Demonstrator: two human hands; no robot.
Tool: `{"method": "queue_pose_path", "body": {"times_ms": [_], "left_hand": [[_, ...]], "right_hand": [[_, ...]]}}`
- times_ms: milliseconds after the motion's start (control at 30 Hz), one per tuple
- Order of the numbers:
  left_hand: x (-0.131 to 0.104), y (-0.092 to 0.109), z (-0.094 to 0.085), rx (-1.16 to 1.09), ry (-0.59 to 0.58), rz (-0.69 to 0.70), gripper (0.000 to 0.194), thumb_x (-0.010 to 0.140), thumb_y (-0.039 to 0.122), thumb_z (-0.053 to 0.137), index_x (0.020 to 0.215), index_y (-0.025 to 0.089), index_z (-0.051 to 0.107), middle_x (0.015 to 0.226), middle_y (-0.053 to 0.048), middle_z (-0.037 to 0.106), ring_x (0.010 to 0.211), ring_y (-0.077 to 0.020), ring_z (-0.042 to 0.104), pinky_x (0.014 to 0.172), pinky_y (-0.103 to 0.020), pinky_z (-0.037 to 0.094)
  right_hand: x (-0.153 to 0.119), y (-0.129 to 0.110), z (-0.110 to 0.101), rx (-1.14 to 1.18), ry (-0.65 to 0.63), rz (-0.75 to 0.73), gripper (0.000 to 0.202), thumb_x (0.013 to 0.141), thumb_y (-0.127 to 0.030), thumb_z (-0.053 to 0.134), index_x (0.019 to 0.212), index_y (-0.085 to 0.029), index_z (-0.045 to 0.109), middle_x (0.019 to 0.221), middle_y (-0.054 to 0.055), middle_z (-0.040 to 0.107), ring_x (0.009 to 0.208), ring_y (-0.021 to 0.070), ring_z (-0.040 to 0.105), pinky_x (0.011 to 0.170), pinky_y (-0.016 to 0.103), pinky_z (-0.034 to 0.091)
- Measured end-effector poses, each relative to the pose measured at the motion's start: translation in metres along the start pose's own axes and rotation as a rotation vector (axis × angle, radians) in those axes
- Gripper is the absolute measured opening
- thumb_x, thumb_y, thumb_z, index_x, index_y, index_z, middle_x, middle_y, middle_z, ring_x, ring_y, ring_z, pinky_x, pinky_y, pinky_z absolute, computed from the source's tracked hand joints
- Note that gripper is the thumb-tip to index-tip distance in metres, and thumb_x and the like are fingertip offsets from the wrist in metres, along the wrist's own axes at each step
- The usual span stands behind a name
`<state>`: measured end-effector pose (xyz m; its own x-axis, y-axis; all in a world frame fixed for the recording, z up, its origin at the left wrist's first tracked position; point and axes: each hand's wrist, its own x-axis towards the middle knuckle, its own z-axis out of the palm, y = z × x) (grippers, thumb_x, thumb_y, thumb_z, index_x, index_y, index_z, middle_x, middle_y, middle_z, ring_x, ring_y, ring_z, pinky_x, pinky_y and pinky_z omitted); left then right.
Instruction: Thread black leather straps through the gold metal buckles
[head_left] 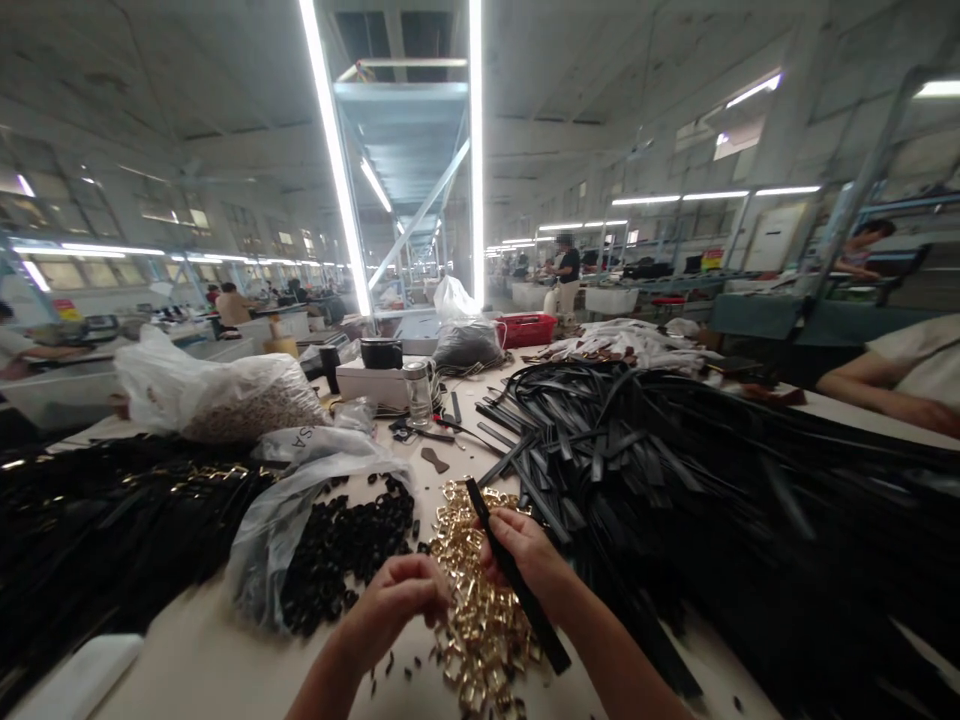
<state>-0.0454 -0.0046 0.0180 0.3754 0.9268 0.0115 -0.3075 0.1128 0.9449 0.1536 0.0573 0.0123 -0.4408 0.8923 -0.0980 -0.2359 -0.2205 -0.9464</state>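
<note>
My right hand [525, 555] is closed around a black strap [517, 575], which slants from upper left to lower right above the table. Under the strap lies a heap of gold metal buckles [480, 640]. At the left edge of that heap is my left hand [401, 600], its fingers curled inward and the fingertips close to the buckles. Whatever those fingers hold, if anything, is hidden. Small black loops [341, 535] spill from a clear plastic bag [262, 540] to the left of my left hand.
A large pile of black straps [600, 430] covers the right side. Black straps with gold fittings [135, 500] lie at left. Behind stand a filled plastic bag [225, 385], a glass jar [418, 390] and a red basket [525, 330]. A co-worker's arm [885, 390] is at far right.
</note>
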Motion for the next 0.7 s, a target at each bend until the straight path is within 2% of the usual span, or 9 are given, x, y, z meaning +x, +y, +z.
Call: {"method": "queue_pose_path", "body": {"times_ms": [67,133,233,300,367,433,500,600,700], "left_hand": [[-0.002,0.001,0.0,0.005,-0.048,-0.026,0.028,0.074,0.036,0.068,0.059,0.013,0.067,0.062,-0.007,0.059,0.058,-0.0147,0.051,0.057,-0.027,0.039],[0.0,-0.001,0.0,0.015,-0.035,-0.04,0.035,0.076,0.043,0.066,0.058,0.013,0.066,0.061,-0.007,0.058,0.057,-0.0145,0.052,0.056,-0.026,0.039],[0.007,-0.009,0.001,-0.019,0.156,-0.02,0.038,0.066,0.051,0.074,0.07,0.014,0.067,0.065,-0.005,0.061,0.054,-0.0133,0.053,0.05,-0.023,0.037],[0.011,-0.013,0.001,-0.03,0.303,-0.028,0.041,0.058,0.049,0.081,0.08,0.017,0.068,0.066,-0.003,0.063,0.053,-0.0122,0.053,0.049,-0.022,0.037],[0.013,-0.016,0.002,0.006,0.373,-0.053,0.041,0.054,0.044,0.084,0.08,0.017,0.068,0.06,-0.002,0.062,0.05,-0.0111,0.051,0.049,-0.021,0.037],[0.014,-0.017,0.002,0.059,0.39,-0.083,0.039,0.052,0.043,0.085,0.074,0.016,0.068,0.053,-0.001,0.06,0.049,-0.0114,0.049,0.049,-0.021,0.037],[0.013,-0.018,0.002,0.095,0.417,-0.111,0.041,0.048,0.043,0.086,0.074,0.016,0.069,0.053,-0.001,0.06,0.05,-0.0133,0.051,0.048,-0.022,0.038],[0.016,-0.02,-0.001,0.123,0.473,-0.154,0.053,0.041,0.044,0.088,0.085,0.019,0.07,0.067,-0.003,0.068,0.054,-0.0165,0.055,0.046,-0.024,0.04],[0.02,-0.024,-0.007,0.111,0.515,-0.155,0.063,0.041,0.045,0.087,0.096,0.02,0.069,0.077,-0.004,0.07,0.059,-0.0184,0.06,0.048,-0.025,0.043]], "right_hand": [[-0.001,0.001,0.0,-0.048,-0.009,-0.025,0.052,0.072,-0.064,0.062,0.089,-0.016,0.053,0.06,-0.002,0.06,0.045,0.0093,0.053,0.043,0.019,0.035],[-0.005,0.0,0.001,-0.146,-0.047,-0.035,0.051,0.076,-0.066,0.057,0.087,-0.016,0.052,0.06,-0.002,0.059,0.044,0.0091,0.052,0.043,0.019,0.036],[-0.013,-0.003,0.007,-0.422,-0.121,-0.034,0.044,0.084,-0.062,0.048,0.082,-0.018,0.052,0.057,-0.005,0.053,0.042,0.0082,0.046,0.043,0.019,0.034],[-0.018,-0.006,0.012,-0.709,-0.129,-0.1,0.036,0.09,-0.05,0.046,0.077,-0.018,0.054,0.057,-0.004,0.052,0.046,0.0082,0.046,0.045,0.019,0.032],[-0.023,-0.008,0.018,-0.998,-0.105,-0.204,0.029,0.091,-0.038,0.047,0.073,-0.018,0.058,0.06,-0.003,0.055,0.052,0.0087,0.047,0.048,0.019,0.029],[-0.027,-0.01,0.022,-1.199,-0.084,-0.264,0.026,0.089,-0.034,0.048,0.073,-0.019,0.061,0.063,-0.002,0.06,0.055,0.01,0.05,0.048,0.02,0.028],[-0.03,-0.01,0.024,-1.294,-0.081,-0.296,0.024,0.089,-0.037,0.048,0.082,-0.022,0.066,0.068,-0.001,0.065,0.059,0.0121,0.055,0.049,0.021,0.029],[-0.031,-0.009,0.023,-1.348,-0.063,-0.326,0.027,0.087,-0.046,0.052,0.103,-0.029,0.066,0.083,-0.001,0.071,0.073,0.0165,0.063,0.055,0.022,0.036],[-0.028,-0.009,0.019,-1.383,-0.004,-0.312,0.037,0.08,-0.054,0.059,0.109,-0.031,0.064,0.092,0.0,0.073,0.082,0.0203,0.066,0.063,0.024,0.041]]}}
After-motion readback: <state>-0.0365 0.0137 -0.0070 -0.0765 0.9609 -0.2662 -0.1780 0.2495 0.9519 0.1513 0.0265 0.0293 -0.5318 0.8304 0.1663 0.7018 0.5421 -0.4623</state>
